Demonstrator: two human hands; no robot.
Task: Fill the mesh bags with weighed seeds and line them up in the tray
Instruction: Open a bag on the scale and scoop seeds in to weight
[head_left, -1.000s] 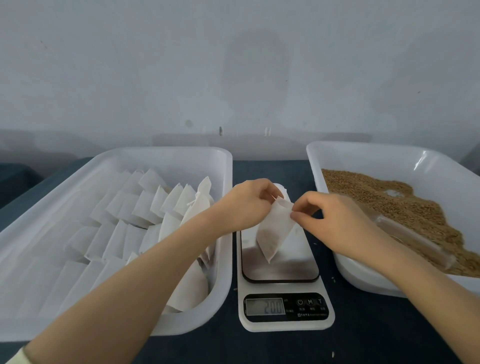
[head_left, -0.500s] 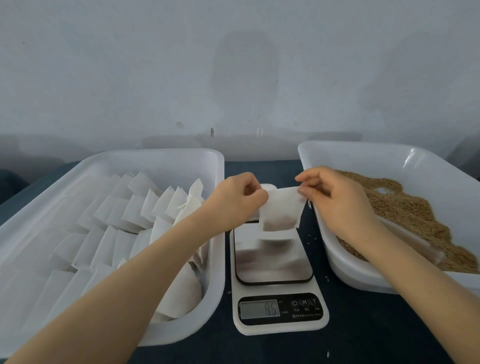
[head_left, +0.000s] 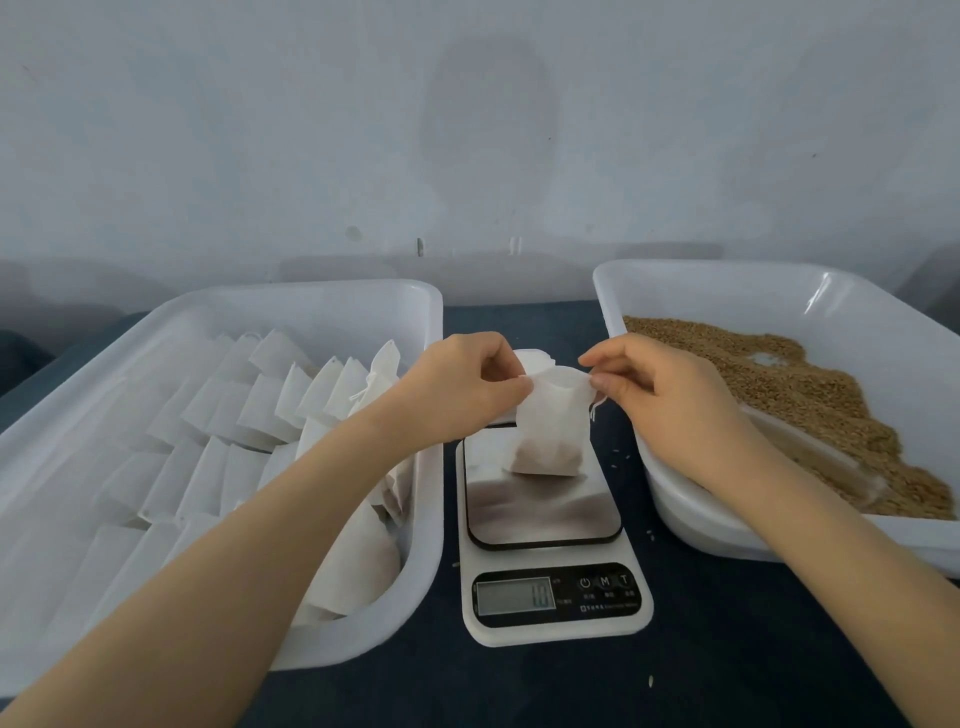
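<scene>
I hold 1 mesh bag (head_left: 553, 426) by its mouth in the middle of the frame, over the far part of the scale (head_left: 556, 636). My left grip (head_left: 470, 382) pinches the bag's upper left corner between thumb and fingertips, and my right grip (head_left: 654, 384) pinches the upper right corner the same way, so the top edge is stretched between the 2. A thin drawstring (head_left: 597, 408) dangles just below my right fingers. The bag hangs upright; its lower part is darker, where the seeds sit inside it. Its bottom is close above the shiny plate (head_left: 545, 512), which mirrors it, and I cannot tell whether the 2 touch. The display (head_left: 514, 595) at the near end of the scale is lit, but its digits are too blurred to read. At the left of the frame stands the white tray (head_left: 332, 296), with rows of filled white bags (head_left: 291, 395) leaning one against the next; my left forearm crosses its near right corner. At the right stands a second white tray (head_left: 727, 291) holding a heap of brown seeds (head_left: 779, 384), with my right wrist over its near left rim. Both trays and the scale rest on the dark worktop (head_left: 727, 649), and a few loose seeds (head_left: 618, 457) lie on it between the scale and the right tray.
</scene>
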